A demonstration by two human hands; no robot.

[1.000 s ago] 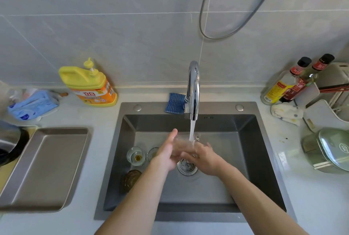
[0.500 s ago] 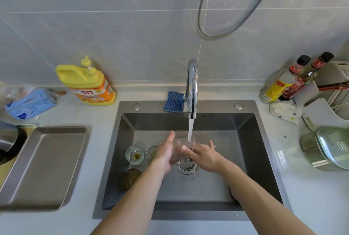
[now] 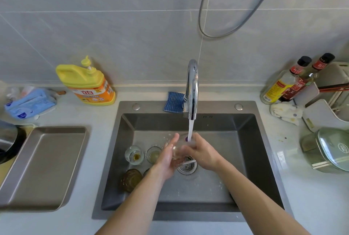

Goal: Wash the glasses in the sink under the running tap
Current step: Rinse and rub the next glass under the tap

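Observation:
A clear glass point(image 3: 181, 148) is held between both hands over the drain of the steel sink point(image 3: 251, 159), right under the stream from the chrome tap point(image 3: 192, 87). My left hand point(image 3: 167, 157) cups its left side, fingers pointing up. My right hand point(image 3: 203, 154) grips it from the right and above, where the water lands. Two small clear glasses point(image 3: 134, 155) point(image 3: 154, 154) with yellowish dregs stand upright on the sink floor to the left. An amber glass point(image 3: 130, 180) lies in front of them, and another is mostly hidden behind my left wrist.
A steel tray point(image 3: 43, 166) lies on the counter at left, with a yellow detergent bottle point(image 3: 86, 83) and a blue packet point(image 3: 30, 104) behind it. A blue scouring pad point(image 3: 173, 101) sits by the tap base. Sauce bottles point(image 3: 289, 81), a rag point(image 3: 285, 112), a rack and a lidded pot point(image 3: 328, 149) fill the right.
Both hands keep working the glass under the stream. My right hand has shifted up over the glass and my left hand has closed in against it.

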